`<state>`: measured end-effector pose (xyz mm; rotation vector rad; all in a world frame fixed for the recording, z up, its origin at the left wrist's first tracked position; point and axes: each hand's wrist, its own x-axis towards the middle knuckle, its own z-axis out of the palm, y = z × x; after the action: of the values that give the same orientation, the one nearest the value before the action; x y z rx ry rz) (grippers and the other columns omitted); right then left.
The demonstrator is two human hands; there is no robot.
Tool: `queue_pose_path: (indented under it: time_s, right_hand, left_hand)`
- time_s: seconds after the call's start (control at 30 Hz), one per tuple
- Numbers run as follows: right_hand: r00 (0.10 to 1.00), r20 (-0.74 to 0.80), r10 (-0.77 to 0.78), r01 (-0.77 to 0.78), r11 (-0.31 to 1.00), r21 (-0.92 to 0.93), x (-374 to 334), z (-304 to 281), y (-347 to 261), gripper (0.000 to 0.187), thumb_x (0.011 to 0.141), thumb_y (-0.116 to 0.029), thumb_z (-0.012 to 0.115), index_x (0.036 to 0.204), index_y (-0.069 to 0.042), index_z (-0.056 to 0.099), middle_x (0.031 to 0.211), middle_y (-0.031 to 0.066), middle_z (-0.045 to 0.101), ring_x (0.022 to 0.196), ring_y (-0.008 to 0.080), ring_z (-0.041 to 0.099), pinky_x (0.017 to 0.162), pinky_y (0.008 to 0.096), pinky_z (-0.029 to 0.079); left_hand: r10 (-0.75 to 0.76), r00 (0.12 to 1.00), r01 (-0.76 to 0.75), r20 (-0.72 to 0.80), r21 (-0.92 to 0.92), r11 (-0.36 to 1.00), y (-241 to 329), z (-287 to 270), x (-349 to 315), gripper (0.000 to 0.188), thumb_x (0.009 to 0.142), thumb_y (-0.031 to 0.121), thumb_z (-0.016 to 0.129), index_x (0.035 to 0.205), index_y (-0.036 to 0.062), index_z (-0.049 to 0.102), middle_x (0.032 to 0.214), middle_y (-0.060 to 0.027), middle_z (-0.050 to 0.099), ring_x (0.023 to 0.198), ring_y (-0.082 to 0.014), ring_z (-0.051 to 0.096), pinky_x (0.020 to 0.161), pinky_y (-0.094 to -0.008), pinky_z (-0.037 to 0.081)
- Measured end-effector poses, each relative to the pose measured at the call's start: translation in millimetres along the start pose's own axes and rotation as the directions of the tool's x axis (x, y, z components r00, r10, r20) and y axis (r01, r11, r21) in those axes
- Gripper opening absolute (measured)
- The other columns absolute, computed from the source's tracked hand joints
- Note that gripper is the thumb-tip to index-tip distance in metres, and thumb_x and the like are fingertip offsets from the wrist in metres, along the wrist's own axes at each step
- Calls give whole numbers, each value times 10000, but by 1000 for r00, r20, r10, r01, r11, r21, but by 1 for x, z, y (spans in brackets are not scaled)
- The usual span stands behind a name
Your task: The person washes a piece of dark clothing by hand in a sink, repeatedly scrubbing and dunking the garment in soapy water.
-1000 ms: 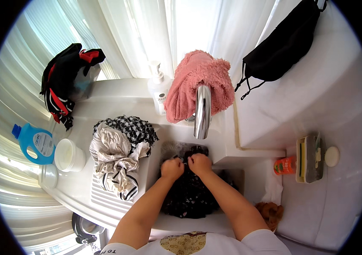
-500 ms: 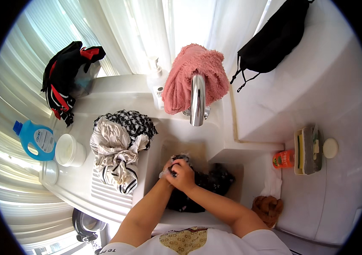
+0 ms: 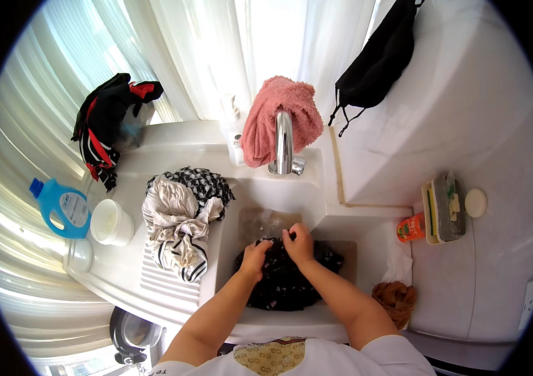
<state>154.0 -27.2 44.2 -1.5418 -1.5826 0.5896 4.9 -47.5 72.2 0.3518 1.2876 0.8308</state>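
Left hand (image 3: pixel 256 258): was clenched on cloth (image 3: pixel 284 283).
Right hand (image 3: pixel 300 243): was likewise clenched.
Cloth: was heaped mostly bodyward of both.

We unclasp: our left hand (image 3: pixel 256 258) and right hand (image 3: pixel 300 243) now grip the dark cloth (image 3: pixel 286 282) separately, the right nearer the sink (image 3: pixel 291 329)'s far edge.

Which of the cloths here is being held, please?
The black, pale-flecked cloth in the sink basin: the left hand and right hand grip it, whereas neither touches the cream cloth, black-and-white cloth or pink towel.
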Motion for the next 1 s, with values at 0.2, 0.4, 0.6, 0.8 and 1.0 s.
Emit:
queue_pose_path:
  time_s: [0.2, 0.4, 0.6, 0.8, 1.0]
  right_hand:
    - [715, 642, 277, 199, 799, -567, -35, -14, 3, 681, 851, -457, 544, 1439, -305, 236, 1534, 91, 43, 1376, 414, 52, 1031, 643, 185]
    - [601, 716, 354, 278, 748, -603, -24, -1, 15, 677, 842, -467, 569, 1425, -269, 287, 1507, 126, 131, 1374, 377, 132, 1028, 589, 266]
    - [877, 201, 436, -331, 852, -406, -19, 23, 19, 696, 680, -338, 738, 1282, -120, 465, 1308, 192, 433, 1201, 353, 426, 955, 428, 401]
    - [871, 354, 340, -405, 906, 126, -27, 31, -28, 381, 638, -213, 705, 965, -37, 619, 945, 157, 600, 911, 322, 588, 814, 386, 470]
    - [989, -67, 134, -129, 989, 69, -14, 21, -47, 331, 689, -241, 679, 889, 10, 603, 1059, 149, 533, 944, 318, 559, 809, 362, 459]
  left_hand:
    - [284, 921, -227, 267, 959, -167, -23, -9, 8, 724, 793, 170, 601, 1427, 230, 255, 1375, -104, 410, 1323, -315, 287, 1032, -615, 213]
    - [139, 960, -214, 243, 958, -191, -30, -14, 40, 675, 794, 301, 596, 1412, 246, 332, 1455, -75, 302, 1351, -325, 232, 1070, -612, 121]
    - [264, 953, -51, -150, 778, 626, -28, -24, 62, 790, 730, 615, 620, 1348, 156, 442, 1321, -239, 440, 1244, -372, 396, 1038, -461, 301]
    - [-282, 932, 347, 228, -333, 877, 6, -20, 26, 611, 773, 568, 630, 1130, 73, 584, 1060, -141, 625, 948, -294, 611, 844, -446, 484]
    - [-109, 956, 226, 273, -443, 868, -13, -10, 12, 345, 871, 419, 516, 1004, 115, 609, 919, -89, 640, 826, -226, 631, 718, -376, 532]
